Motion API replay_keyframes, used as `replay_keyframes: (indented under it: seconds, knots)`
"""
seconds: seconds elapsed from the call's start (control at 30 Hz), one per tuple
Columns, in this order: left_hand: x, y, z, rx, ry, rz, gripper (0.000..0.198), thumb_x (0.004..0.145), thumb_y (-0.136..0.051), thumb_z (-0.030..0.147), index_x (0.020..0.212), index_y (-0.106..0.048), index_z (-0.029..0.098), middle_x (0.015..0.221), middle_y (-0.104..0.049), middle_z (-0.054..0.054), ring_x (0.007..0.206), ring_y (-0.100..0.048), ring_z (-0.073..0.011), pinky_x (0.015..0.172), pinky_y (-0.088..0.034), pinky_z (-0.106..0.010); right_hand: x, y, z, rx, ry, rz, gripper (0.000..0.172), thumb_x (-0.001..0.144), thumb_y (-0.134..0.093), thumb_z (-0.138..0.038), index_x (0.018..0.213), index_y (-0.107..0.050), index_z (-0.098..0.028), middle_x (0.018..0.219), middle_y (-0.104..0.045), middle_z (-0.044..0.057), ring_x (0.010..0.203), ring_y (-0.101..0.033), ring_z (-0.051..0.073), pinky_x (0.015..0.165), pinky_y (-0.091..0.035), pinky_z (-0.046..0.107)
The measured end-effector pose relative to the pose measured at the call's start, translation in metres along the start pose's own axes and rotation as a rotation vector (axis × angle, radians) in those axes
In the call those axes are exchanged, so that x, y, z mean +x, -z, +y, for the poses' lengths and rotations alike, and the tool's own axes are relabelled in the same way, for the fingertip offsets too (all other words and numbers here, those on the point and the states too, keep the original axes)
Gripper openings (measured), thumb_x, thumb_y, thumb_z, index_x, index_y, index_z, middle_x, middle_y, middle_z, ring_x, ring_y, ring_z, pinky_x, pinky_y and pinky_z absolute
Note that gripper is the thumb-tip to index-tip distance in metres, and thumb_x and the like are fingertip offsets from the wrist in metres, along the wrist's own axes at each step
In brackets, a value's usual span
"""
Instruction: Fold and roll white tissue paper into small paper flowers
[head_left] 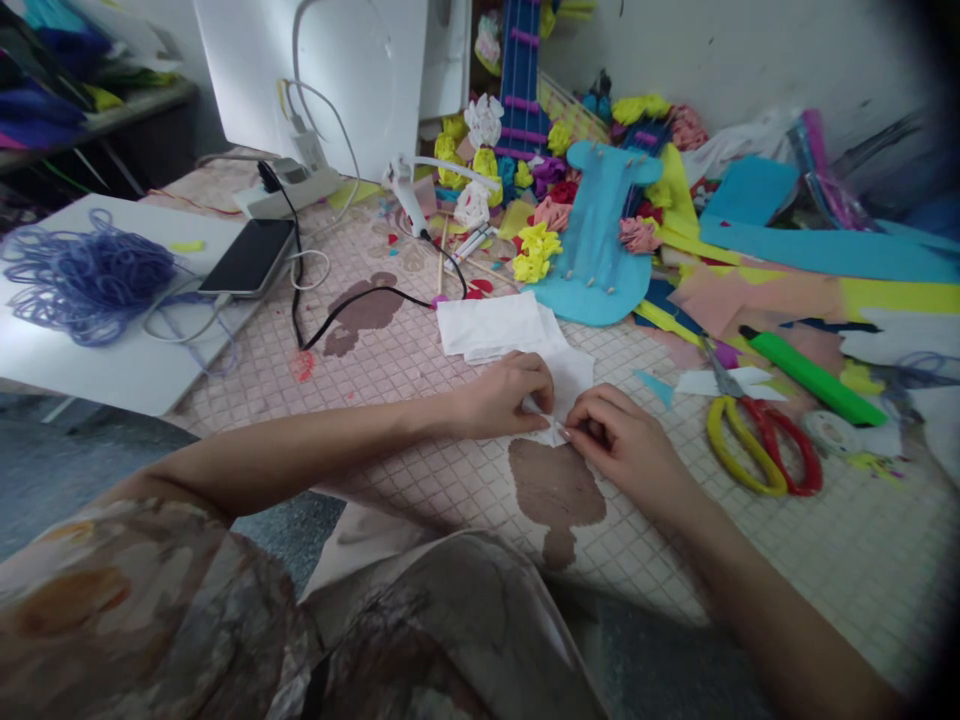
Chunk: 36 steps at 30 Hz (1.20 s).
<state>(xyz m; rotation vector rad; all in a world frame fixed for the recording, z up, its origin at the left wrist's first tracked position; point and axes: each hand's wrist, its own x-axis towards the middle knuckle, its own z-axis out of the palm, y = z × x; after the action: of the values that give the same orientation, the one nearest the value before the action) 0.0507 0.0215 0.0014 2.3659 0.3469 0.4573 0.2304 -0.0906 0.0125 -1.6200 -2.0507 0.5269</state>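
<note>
My left hand [510, 395] rests near the table's front edge, its fingers closed in a pinch on a small piece of white paper [556, 433]. From the other side my right hand [626, 440] pinches the same piece between thumb and fingers. The fingers partly hide it. Just behind both hands lie folded white paper sheets [491, 325], thin and soft-looking like tissue or crepe paper. It is hard to tell whether the pinched piece is separate from them.
Scissors [746, 440] with yellow and red handles and a green cutter [817, 375] lie right. Behind are a blue cutout [604, 240], paper flowers [536, 250] and a glue gun [409, 195] with a black cord. Left are a phone [249, 257] and purple yarn [90, 275].
</note>
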Motion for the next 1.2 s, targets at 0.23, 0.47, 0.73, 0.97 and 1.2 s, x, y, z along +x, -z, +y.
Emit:
replay_keyframes:
  seconds: [0.23, 0.47, 0.73, 0.97, 1.2]
  knots:
    - [0.0, 0.012, -0.008, -0.022, -0.118, -0.139, 0.003, 0.079, -0.064, 0.019, 0.08, -0.065, 0.017, 0.108, -0.057, -0.009, 0.104, -0.052, -0.0191, 0.096, -0.039, -0.036, -0.001, 0.001, -0.001, 0.0, -0.008, -0.006, 0.008, 0.085, -0.053, -0.016, 0.078, -0.054, -0.02, 0.087, -0.052, 0.003, 0.066, -0.05, 0.014, 0.057, -0.04, 0.028]
    - [0.002, 0.005, -0.005, 0.02, -0.091, -0.081, 0.004, 0.078, -0.065, 0.018, 0.077, -0.062, 0.015, 0.105, -0.059, -0.009, 0.101, -0.053, -0.0194, 0.096, -0.038, -0.036, -0.001, 0.001, -0.001, 0.002, -0.005, -0.004, 0.009, 0.085, -0.052, -0.016, 0.078, -0.054, -0.021, 0.087, -0.052, 0.003, 0.067, -0.05, 0.014, 0.057, -0.04, 0.028]
    - [0.002, 0.013, -0.009, -0.052, -0.124, -0.147, 0.005, 0.08, -0.063, 0.02, 0.079, -0.06, 0.016, 0.107, -0.059, -0.01, 0.101, -0.053, -0.0182, 0.095, -0.04, -0.035, 0.0, 0.0, 0.0, -0.005, -0.007, 0.001, 0.008, 0.085, -0.053, -0.016, 0.078, -0.055, -0.021, 0.088, -0.052, 0.003, 0.07, -0.051, 0.015, 0.058, -0.04, 0.027]
    - [0.002, 0.013, -0.005, -0.038, -0.109, -0.13, 0.006, 0.081, -0.06, 0.017, 0.076, -0.061, 0.015, 0.106, -0.059, -0.01, 0.1, -0.054, -0.0183, 0.094, -0.041, -0.035, -0.001, 0.0, 0.0, -0.01, 0.003, 0.005, 0.008, 0.085, -0.053, -0.016, 0.078, -0.055, -0.021, 0.087, -0.053, 0.003, 0.069, -0.052, 0.015, 0.058, -0.04, 0.028]
    - [0.003, 0.0, -0.003, 0.057, -0.063, -0.053, 0.004, 0.079, -0.062, 0.018, 0.075, -0.062, 0.015, 0.103, -0.059, -0.009, 0.098, -0.054, -0.0189, 0.093, -0.04, -0.035, -0.001, -0.001, 0.0, -0.024, 0.003, 0.015, 0.009, 0.084, -0.053, -0.015, 0.078, -0.054, -0.021, 0.086, -0.053, 0.002, 0.068, -0.05, 0.015, 0.058, -0.04, 0.028]
